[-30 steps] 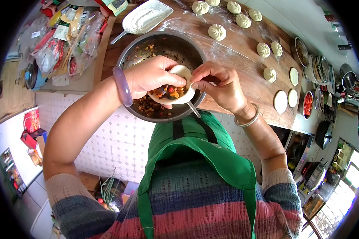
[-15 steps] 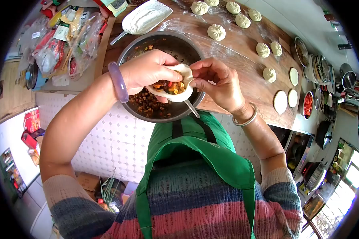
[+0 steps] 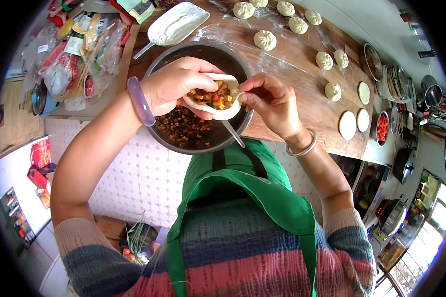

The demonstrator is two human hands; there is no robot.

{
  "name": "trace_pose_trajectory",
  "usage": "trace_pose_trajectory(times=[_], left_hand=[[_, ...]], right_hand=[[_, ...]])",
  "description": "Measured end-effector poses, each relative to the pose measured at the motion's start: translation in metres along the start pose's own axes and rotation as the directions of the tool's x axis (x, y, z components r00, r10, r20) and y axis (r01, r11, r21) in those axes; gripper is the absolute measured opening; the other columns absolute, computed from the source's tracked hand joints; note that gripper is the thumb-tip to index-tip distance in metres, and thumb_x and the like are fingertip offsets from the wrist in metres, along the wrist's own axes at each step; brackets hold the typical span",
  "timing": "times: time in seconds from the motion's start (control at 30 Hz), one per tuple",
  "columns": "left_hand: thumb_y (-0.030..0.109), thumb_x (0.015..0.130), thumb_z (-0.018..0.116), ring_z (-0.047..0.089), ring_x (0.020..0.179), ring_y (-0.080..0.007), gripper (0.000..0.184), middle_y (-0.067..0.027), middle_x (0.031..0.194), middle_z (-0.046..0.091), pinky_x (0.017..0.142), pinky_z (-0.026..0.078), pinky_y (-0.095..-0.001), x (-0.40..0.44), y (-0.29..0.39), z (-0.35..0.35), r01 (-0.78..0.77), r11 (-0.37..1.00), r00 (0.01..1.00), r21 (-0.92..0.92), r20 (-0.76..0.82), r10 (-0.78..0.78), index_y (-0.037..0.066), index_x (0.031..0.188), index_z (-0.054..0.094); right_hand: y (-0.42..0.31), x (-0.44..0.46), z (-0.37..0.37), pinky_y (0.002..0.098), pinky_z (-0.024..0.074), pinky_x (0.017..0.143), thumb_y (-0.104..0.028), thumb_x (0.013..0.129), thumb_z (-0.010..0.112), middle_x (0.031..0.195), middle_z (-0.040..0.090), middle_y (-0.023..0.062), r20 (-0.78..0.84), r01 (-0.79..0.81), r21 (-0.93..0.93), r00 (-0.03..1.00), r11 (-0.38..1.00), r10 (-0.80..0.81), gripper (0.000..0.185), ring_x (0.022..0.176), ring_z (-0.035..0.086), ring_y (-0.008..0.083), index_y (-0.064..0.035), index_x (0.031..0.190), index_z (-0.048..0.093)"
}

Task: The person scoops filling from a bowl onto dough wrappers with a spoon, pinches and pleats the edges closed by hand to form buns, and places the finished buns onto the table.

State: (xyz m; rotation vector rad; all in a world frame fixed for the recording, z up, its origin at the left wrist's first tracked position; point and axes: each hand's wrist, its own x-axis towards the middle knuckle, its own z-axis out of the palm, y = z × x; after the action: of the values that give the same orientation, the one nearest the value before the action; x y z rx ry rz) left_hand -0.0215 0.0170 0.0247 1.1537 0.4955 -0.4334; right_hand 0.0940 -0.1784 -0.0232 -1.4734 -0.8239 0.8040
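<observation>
Above a large metal bowl [image 3: 247,124], my left hand [image 3: 178,85] cups a round dough wrapper [image 3: 217,115], its thumb resting over the filling. Diced filling [image 3: 218,97] with yellow, brown and red bits sits inside the wrapper. Thumb and fingers of my right hand [image 3: 272,100] pinch the wrapper's right edge, where the dough is gathered. Beneath, the bowl holds more dark diced filling [image 3: 181,126], and a spoon handle [image 3: 233,133] leans out over its near rim.
Several pleated buns [image 3: 265,40] stand on the floured wooden table [image 3: 292,89]. Flat dough rounds [image 3: 347,125] lie at its right end, near a bowl of red pieces [image 3: 382,128]. A flour scoop [image 3: 178,24] is behind the bowl; plastic bags [image 3: 104,54] pile up at left.
The pinched dough at the wrapper's right edge is drawn out more toward my right fingers. My left thumb has shifted slightly up and left, and more filling shows.
</observation>
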Motion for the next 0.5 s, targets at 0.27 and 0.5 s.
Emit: trace_pose_trajectory(times=[0.27, 0.5], left_hand=[[0.013, 0.090, 0.056, 0.066, 0.067, -0.0128, 0.027, -0.0093, 0.088, 0.067, 0.046, 0.055, -0.0228, 0.006, 0.002, 0.003, 0.073, 0.986, 0.997, 0.153, -0.007, -0.072, -0.004, 0.110, 0.062], [0.011, 0.088, 0.056, 0.064, 0.069, -0.0101, 0.027, -0.0065, 0.090, 0.067, 0.044, 0.053, -0.0221, 0.013, 0.000, 0.001, 0.126, 0.962, 0.988, 0.243, 0.058, -0.144, -0.002, 0.110, 0.063]], right_hand=[[-0.002, 0.006, -0.001, 0.0246, 0.0551, 0.068, 0.005, 0.077, 0.072, 0.089, 0.066, 0.0058, 0.070, 0.175, -0.142, 0.984, 0.974, -0.166, 0.014, 0.079, 0.065, 0.0113, -0.0022, 0.088, 0.068], [-0.006, 0.012, -0.007, 0.0290, 0.0539, 0.068, 0.003, 0.074, 0.074, 0.087, 0.066, 0.0078, 0.227, 0.390, -0.208, 0.911, 0.897, -0.344, 0.016, 0.079, 0.066, 0.0208, -0.0033, 0.088, 0.069]])
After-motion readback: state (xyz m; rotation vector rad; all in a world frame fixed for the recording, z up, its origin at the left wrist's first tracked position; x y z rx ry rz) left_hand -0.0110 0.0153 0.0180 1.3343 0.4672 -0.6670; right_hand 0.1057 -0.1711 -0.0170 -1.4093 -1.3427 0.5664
